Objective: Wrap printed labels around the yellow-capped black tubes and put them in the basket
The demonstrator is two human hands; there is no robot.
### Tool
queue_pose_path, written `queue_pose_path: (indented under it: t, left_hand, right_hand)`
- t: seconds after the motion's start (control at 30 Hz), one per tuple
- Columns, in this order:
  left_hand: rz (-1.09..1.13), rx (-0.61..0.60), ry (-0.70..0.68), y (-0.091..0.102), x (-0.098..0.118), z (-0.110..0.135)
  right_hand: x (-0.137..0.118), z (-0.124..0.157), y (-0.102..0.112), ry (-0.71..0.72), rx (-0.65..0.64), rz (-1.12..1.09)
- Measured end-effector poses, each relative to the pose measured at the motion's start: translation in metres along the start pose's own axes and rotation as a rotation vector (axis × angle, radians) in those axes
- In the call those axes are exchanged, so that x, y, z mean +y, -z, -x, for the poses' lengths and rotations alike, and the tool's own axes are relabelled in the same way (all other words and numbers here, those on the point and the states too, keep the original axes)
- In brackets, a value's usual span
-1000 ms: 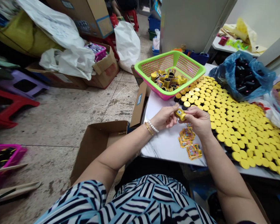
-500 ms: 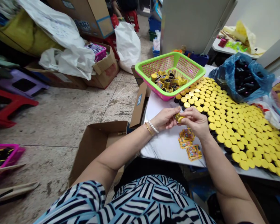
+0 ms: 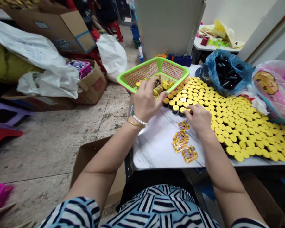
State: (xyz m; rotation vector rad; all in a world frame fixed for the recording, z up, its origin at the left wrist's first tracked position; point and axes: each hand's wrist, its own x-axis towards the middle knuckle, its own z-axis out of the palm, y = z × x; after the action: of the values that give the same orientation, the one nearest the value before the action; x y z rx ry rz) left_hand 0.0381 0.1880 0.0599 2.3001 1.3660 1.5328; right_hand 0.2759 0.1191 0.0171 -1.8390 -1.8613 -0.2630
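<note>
My left hand [image 3: 146, 99] reaches over the near rim of a green and pink basket [image 3: 123, 77], fingers apart and curved downward. Inside the basket lie several loose small yellow cylinders [image 3: 158, 90], close to my fingertips. At the near edge of the rows of black containers with yellow tops [image 3: 222, 125], my right hand [image 3: 199, 118] has its fingers closed around a small yellow-topped black container [image 3: 188, 110], mostly hidden by the fingers. Colourful yellow printed cards [image 3: 189, 154] lie on the white table below my right hand, with one card [image 3: 183, 125] apart from the others.
A blue plastic bag [image 3: 228, 74] of black containers stands behind the rows, beside a pink patterned bag [image 3: 268, 88]. An open cardboard box [image 3: 85, 158] sits by the table's left side. White sacks [image 3: 112, 57] and boxes stand on the floor; a person sits farther back.
My hands have parted from the small yellow item between them. The left has gone up to the basket, and the right to the edge of the rows. The view has shifted rightward.
</note>
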Motion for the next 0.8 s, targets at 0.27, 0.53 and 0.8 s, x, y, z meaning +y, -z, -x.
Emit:
queue_pose_path:
  t: [0.27, 0.53, 0.8]
  left_hand:
    - [-0.066, -0.564, -0.064, -0.047, 0.039, 0.063]
    - [-0.036, -0.818, -0.017, -0.060, 0.040, 0.083]
    - [-0.021, -0.750, 0.033, -0.071, 0.037, 0.078]
  right_hand:
    - [-0.002, 0.002, -0.004, 0.109, -0.019, 0.034]
    - [0.001, 0.002, -0.006, 0.076, -0.039, -0.014]
    - [-0.002, 0.002, -0.002, 0.124, 0.135, -0.183]
